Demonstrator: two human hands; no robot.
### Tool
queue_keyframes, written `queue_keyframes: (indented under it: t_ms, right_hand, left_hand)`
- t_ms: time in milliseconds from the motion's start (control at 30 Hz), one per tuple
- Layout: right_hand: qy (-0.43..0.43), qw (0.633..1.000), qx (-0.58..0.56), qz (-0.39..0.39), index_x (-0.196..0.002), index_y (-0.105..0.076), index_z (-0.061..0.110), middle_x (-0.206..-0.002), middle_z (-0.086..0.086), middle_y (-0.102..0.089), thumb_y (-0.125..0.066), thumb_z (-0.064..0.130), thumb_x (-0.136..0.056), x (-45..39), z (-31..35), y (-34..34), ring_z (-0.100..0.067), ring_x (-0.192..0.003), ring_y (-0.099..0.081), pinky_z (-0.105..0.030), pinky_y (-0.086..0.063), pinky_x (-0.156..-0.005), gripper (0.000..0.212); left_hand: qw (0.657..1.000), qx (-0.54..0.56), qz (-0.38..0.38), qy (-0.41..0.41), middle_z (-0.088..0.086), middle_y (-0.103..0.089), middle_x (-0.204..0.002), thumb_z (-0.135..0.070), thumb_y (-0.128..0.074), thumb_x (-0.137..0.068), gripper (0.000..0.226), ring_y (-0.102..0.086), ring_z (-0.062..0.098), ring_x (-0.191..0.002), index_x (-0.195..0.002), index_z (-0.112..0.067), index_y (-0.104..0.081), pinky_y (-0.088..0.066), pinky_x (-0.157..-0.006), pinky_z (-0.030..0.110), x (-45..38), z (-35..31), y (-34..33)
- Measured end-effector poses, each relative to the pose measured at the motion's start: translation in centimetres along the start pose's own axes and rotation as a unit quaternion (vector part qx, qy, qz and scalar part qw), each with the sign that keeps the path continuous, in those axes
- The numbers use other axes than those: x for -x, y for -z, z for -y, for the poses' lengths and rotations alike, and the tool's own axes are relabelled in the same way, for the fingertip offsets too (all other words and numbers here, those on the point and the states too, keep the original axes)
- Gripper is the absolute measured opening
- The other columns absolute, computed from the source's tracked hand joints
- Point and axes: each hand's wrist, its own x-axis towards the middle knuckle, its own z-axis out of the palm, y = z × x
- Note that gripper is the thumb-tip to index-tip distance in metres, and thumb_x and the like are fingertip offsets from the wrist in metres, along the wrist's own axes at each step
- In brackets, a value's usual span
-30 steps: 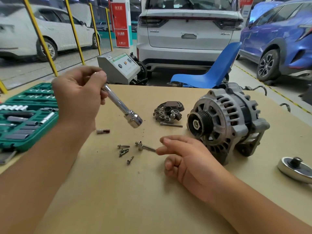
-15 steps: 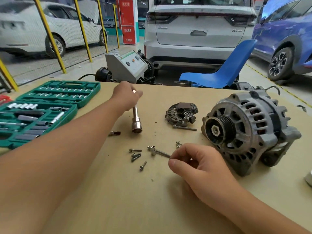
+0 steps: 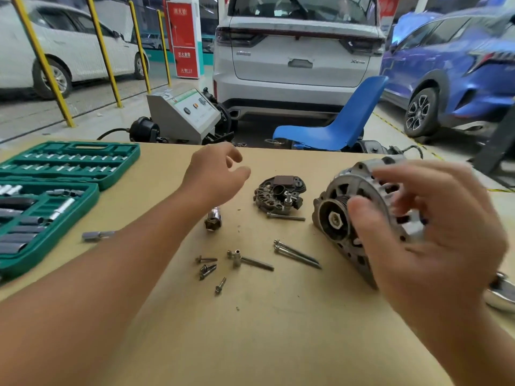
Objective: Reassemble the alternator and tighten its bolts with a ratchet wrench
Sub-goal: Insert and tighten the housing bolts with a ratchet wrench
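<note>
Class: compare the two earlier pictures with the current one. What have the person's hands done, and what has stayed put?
The left hand has set the socket extension on the table and let go. The right hand has left the bolts and risen in front of the alternator; contact unclear. The loose bolts, rectifier plate and socket case stayed put.

garage floor [image 3: 117, 118] — parked cars | blue chair [image 3: 342, 126] — yellow posts [image 3: 41, 62]

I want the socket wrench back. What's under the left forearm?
The socket end of the wrench pokes out from under the left forearm, lying on the table. Its handle is covered by the arm.
</note>
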Motion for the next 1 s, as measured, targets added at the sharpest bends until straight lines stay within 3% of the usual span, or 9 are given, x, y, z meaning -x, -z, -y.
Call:
queue_keyframes:
  t_ms: [33,100,167,233,300,367,567,833,1000]
  right_hand:
    - [-0.008,0.999,0.038,-0.029,-0.110,-0.066,0.015,-0.101,0.002,-0.060,-0.074,0.021,-0.090,-1.0,-1.1,1.0,-0.017,-0.084,-0.058,-0.031,-0.049,-0.074,0.023]
    - [-0.078,0.988,0.130,-0.036,-0.117,-0.065,0.022,-0.109,0.007,-0.059,-0.073,0.038,-0.088,-2.5,-3.1,2.7,-0.023,-0.101,-0.058,-0.041,-0.050,-0.085,0.034]
    - [-0.181,0.958,0.216,0.049,-0.125,-0.063,0.031,-0.123,0.002,-0.059,-0.068,0.063,-0.078,-2.9,-4.7,3.7,-0.028,-0.118,-0.053,-0.049,-0.047,-0.095,0.057]
    - [-0.269,0.930,0.188,0.163,-0.133,-0.054,0.041,-0.129,0.007,-0.057,-0.063,0.079,-0.064,-2.7,-5.4,3.7,-0.023,-0.120,-0.054,-0.050,-0.048,-0.096,0.079]
    - [-0.314,0.918,0.104,0.220,-0.132,-0.045,0.052,-0.117,0.021,-0.058,-0.068,0.083,-0.053,-2.3,-5.7,3.3,-0.012,-0.109,-0.059,-0.042,-0.052,-0.088,0.088]
    - [-0.300,0.924,0.094,0.216,-0.127,-0.041,0.057,-0.108,0.028,-0.059,-0.073,0.083,-0.050,-1.8,-6.4,2.8,0.000,-0.100,-0.060,-0.034,-0.051,-0.081,0.087]
    - [-0.279,0.935,0.049,0.213,-0.124,-0.046,0.054,-0.101,0.017,-0.067,-0.081,0.070,-0.051,-2.4,-9.3,2.5,-0.004,-0.088,-0.069,-0.031,-0.058,-0.073,0.082]
    - [-0.312,0.897,-0.158,0.269,-0.131,-0.060,0.036,-0.124,-0.006,-0.065,-0.087,0.035,-0.055,-4.6,-13.6,3.2,-0.023,-0.103,-0.073,-0.043,-0.063,-0.082,0.081]
    - [-0.284,0.909,-0.180,0.246,-0.139,-0.054,0.044,-0.133,0.007,-0.063,-0.089,0.041,-0.061,-2.7,-15.0,2.9,-0.012,-0.115,-0.068,-0.027,-0.058,-0.089,0.086]
  left_hand:
    - [0.998,0.061,0.004,-0.032,-0.009,-0.070,-0.098,-0.044,-0.074,-0.089,0.022,-0.062,0.002,-0.081,-0.105,-0.030,-0.070,-0.045,-0.068,0.025,1.0,-1.4,-0.1]
    - [0.977,0.164,0.110,-0.082,-0.015,-0.072,-0.090,-0.062,-0.072,-0.079,0.035,-0.067,-0.002,-0.079,-0.103,-0.037,-0.070,-0.052,-0.069,0.026,3.2,-4.3,-0.6]
    - [0.948,0.162,0.246,-0.119,-0.019,-0.069,-0.103,-0.073,-0.072,-0.068,0.061,-0.067,-0.001,-0.095,-0.122,-0.046,-0.062,-0.056,-0.080,0.026,4.9,-6.4,-1.5]
    - [0.930,0.120,0.307,-0.163,-0.019,-0.055,-0.122,-0.062,-0.081,-0.071,0.075,-0.058,0.004,-0.114,-0.135,-0.049,-0.043,-0.051,-0.091,0.027,5.7,-7.2,-2.9]
    - [0.928,0.140,0.304,-0.163,-0.010,-0.049,-0.133,-0.046,-0.088,-0.076,0.081,-0.054,0.010,-0.121,-0.136,-0.052,-0.033,-0.049,-0.098,0.032,5.8,-7.2,-3.8]
    - [0.924,0.186,0.298,-0.153,-0.007,-0.048,-0.141,-0.043,-0.090,-0.073,0.094,-0.056,0.010,-0.121,-0.141,-0.058,-0.027,-0.051,-0.102,0.039,5.8,-6.9,-4.3]
    - [0.930,0.192,0.255,-0.180,-0.019,-0.053,-0.132,-0.063,-0.080,-0.058,0.091,-0.073,0.003,-0.093,-0.133,-0.074,-0.028,-0.059,-0.083,0.030,6.4,-6.5,-5.3]
    - [0.967,0.107,0.149,-0.175,-0.014,-0.056,-0.119,-0.046,-0.085,-0.078,0.074,-0.056,0.003,-0.096,-0.142,-0.040,-0.049,-0.047,-0.082,0.028,6.8,-7.0,-6.8]
    - [0.970,-0.007,0.141,-0.197,-0.019,-0.059,-0.095,-0.042,-0.082,-0.084,0.035,-0.056,-0.001,-0.081,-0.115,-0.030,-0.072,-0.043,-0.068,0.018,5.5,-4.6,-3.9]
